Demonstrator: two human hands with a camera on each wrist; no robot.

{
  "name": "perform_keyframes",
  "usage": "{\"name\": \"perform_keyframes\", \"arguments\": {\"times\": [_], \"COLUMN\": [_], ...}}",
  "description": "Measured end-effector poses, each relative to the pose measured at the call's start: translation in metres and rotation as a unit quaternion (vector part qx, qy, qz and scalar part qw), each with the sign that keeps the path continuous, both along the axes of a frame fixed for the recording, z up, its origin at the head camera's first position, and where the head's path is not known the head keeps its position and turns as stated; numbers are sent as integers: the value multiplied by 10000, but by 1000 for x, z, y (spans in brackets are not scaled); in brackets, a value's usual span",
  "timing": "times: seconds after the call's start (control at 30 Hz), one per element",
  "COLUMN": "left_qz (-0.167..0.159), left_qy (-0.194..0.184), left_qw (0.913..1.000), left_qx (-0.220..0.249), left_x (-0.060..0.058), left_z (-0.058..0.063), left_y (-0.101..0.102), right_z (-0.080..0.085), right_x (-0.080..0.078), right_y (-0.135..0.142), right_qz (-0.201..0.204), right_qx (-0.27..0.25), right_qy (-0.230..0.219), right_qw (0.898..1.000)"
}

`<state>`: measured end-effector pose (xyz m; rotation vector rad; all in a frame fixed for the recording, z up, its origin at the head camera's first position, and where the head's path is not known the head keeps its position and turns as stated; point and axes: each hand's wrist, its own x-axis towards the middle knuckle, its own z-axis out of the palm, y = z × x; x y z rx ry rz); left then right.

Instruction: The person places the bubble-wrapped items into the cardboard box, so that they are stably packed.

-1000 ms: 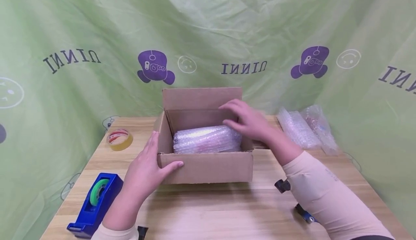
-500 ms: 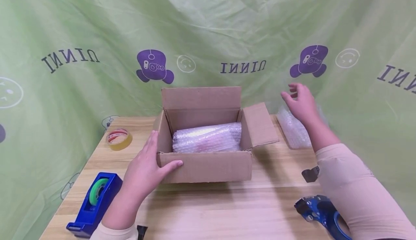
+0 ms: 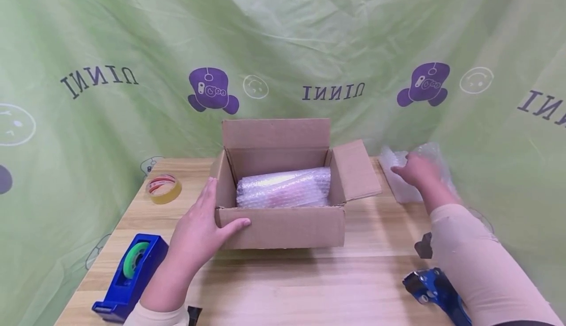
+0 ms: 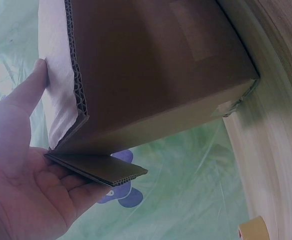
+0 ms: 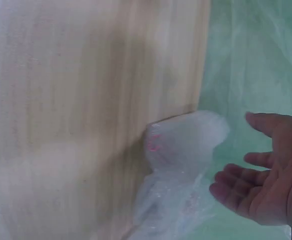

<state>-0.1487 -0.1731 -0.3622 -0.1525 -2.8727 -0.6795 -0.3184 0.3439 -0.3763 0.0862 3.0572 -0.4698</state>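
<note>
An open cardboard box [image 3: 280, 228] stands mid-table with a bubble-wrapped bundle [image 3: 285, 188] inside it. My left hand [image 3: 194, 237] rests on the box's near left corner, thumb against the front flap and straight fingers along the left flap; the left wrist view shows the hand [image 4: 40, 185] spread across both flaps. My right hand [image 3: 420, 171] is over two bubble-wrapped packs [image 3: 400, 183] at the back right, partly hiding them. In the right wrist view its fingers are parted and loosely bent, with nothing between them, beside a clear wrapped pack [image 5: 178, 150].
A roll of yellowish tape [image 3: 164, 191] lies at the back left. Nearer on that side is a blue tape dispenser [image 3: 132, 277] with green tape. A blue tape gun [image 3: 435, 291] lies by the right forearm. The box's right flap [image 3: 355, 169] sticks outward. A green printed curtain [image 3: 283, 46] hangs behind.
My right hand has moved from the box's right flap out to the right, then down to the bubble-wrapped packs. The right flap and tape gun have come into view. My left hand has stayed put.
</note>
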Motion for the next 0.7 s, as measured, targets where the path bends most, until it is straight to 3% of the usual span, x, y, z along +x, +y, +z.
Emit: {"name": "perform_keyframes", "arguments": {"times": [0.2, 0.7], "left_qz": [-11, -2], "left_qy": [20, 5], "left_qw": [10000, 10000], "left_qx": [-2, 1], "left_x": [0, 0], "left_z": [0, 0], "left_y": [0, 0], "right_z": [-12, -22], "right_x": [2, 6], "right_y": [0, 9], "right_qz": [3, 117], "right_qx": [-157, -201], "right_qy": [-592, -421], "right_qw": [9981, 9988]}}
